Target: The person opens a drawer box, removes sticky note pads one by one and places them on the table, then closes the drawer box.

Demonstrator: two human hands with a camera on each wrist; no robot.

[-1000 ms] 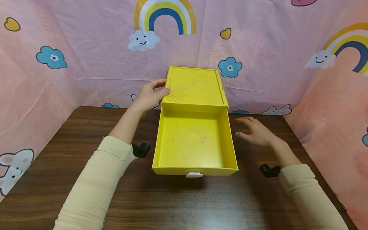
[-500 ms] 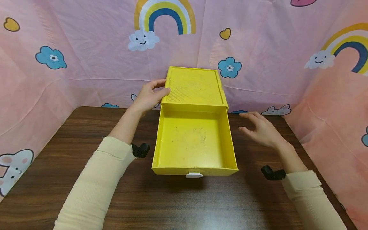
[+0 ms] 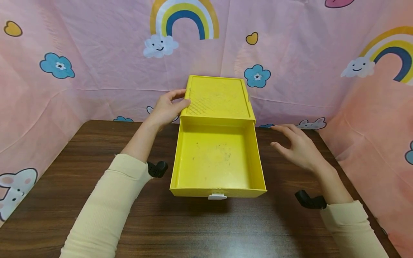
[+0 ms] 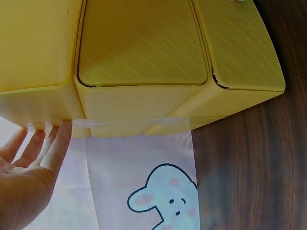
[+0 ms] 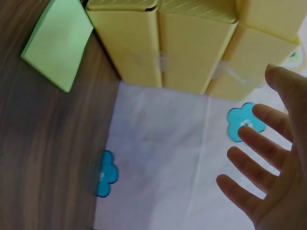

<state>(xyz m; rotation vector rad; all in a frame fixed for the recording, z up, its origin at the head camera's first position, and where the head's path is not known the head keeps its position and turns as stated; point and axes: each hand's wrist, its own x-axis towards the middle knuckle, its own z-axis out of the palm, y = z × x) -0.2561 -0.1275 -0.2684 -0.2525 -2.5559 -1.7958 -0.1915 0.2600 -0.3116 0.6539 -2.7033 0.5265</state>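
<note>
A yellow stack of drawers (image 3: 219, 96) stands at the back of the table, its top drawer (image 3: 213, 154) pulled far out. Dark specks mark that drawer's bare floor, and a white handle (image 3: 217, 196) sits on its front. My left hand (image 3: 166, 110) touches the left side of the casing near the top, fingers fairly straight. In the left wrist view its fingertips meet the edge of the upper tier (image 4: 38, 103). Right of the stack, my right hand (image 3: 298, 147) hovers apart from it, fingers spread and holding nothing.
A pale green, flat-sided thing (image 5: 60, 45) shows beside the stack in the right wrist view; its kind is unclear. Clear tape (image 5: 230, 74) runs across the tiers. Pink printed cloth (image 3: 122, 68) hangs behind and beside the dark wooden table (image 3: 155, 222).
My right hand has drawn back a little to the right, away from the drawer, and its fingers have spread. My left hand and the stack have stayed put.
</note>
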